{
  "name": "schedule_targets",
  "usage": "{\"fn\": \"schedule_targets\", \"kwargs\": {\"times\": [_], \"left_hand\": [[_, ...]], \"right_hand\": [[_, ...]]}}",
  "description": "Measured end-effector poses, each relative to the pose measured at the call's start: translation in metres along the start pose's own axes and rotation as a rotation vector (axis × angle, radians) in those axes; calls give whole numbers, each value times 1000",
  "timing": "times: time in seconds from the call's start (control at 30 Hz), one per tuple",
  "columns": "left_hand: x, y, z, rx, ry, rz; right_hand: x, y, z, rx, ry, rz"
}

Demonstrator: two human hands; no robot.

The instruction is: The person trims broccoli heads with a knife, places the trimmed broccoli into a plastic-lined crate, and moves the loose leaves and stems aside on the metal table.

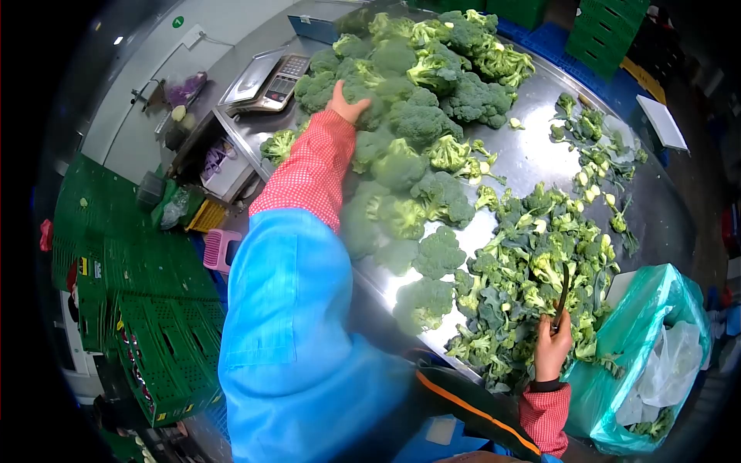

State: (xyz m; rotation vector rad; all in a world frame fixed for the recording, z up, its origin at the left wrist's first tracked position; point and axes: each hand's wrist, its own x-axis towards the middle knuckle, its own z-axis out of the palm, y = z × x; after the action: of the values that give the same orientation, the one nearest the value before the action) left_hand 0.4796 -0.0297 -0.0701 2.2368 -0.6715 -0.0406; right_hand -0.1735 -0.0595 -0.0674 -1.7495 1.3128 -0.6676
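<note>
In the head view, your left hand (347, 106) is spread, thumb apart, against the green, domed broccoli heads (421, 119) piled on the shiny metal table (544, 147). Your right hand (553, 341) grips a dark, slim, curved knife-like tool (563, 292) over small, leafy green broccoli pieces (502, 282). Expect each head to be light and firm, with easily bruised buds; grasp its stiff, pale stalk.

Green broccoli (423, 119); red-and-white speckled sleeves (315, 163); teal bag (633, 339).
</note>
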Motion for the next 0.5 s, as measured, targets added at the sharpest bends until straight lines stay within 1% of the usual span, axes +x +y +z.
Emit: {"fn": "schedule_targets", "kwargs": {"times": [0.1, 0.13, 0.17, 0.2, 0.23, 0.3, 0.37, 0.43, 0.47, 0.5], "left_hand": [[-12, 20, -10, -19, 42, -55], [-7, 12, -8, -64, 111, -58], [-5, 12, -9, -331, 139, -165], [-8, 11, -11, -399, 146, -230], [-18, 26, -22, -467, 157, -292], [-13, 20, -35, -566, 211, -337], [-10, 16, -58, -765, 111, -435], [-14, 21, -76, -911, 103, -541], [-19, 24, -82, -932, 139, -613], [-19, 19, -85, -1025, 116, -643]], "right_hand": [[3, 14, 4, 29, -1, -36], [2, 5, 3, 1, -31, 5], [2, 8, 5, 5, -43, 1], [3, 13, 8, 10, -54, -7], [5, 15, 12, 19, -66, -17], [7, 15, 19, 33, -81, -37], [11, 9, 24, 5, -87, -83], [12, 7, 29, 18, -100, -81], [14, 12, 33, 35, -100, -92], [16, 11, 36, 51, -100, -104]]}}
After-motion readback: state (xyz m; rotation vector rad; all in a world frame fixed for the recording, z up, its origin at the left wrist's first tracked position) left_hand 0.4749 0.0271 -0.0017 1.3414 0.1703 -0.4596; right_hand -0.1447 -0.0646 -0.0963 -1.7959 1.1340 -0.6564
